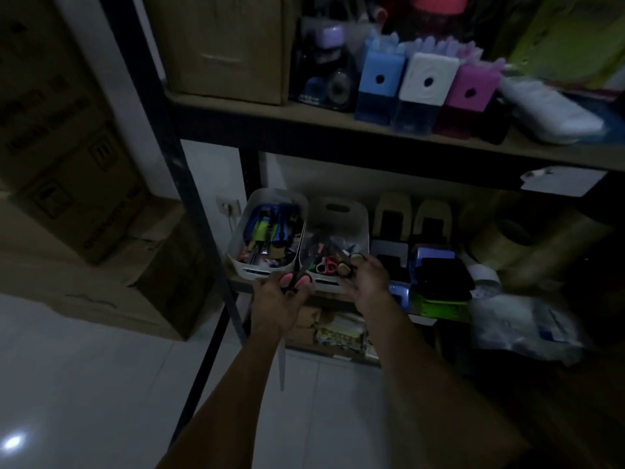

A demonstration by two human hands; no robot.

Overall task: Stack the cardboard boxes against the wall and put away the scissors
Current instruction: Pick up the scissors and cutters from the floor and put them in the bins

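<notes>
Cardboard boxes [77,211] are seen stacked at the far left against the wall, beside the dark shelf frame [182,184]. On the lower shelf, a white bin [250,265] filled with tools stands just left of a second white bin [351,218] holding scissors. The pink-handled scissors [293,281] are grasped in the left hand [279,308], the blade pointing down below the wrist. A green-handled pair [346,265] is clenched in the right hand [367,277] at the second bin's front edge.
</notes>
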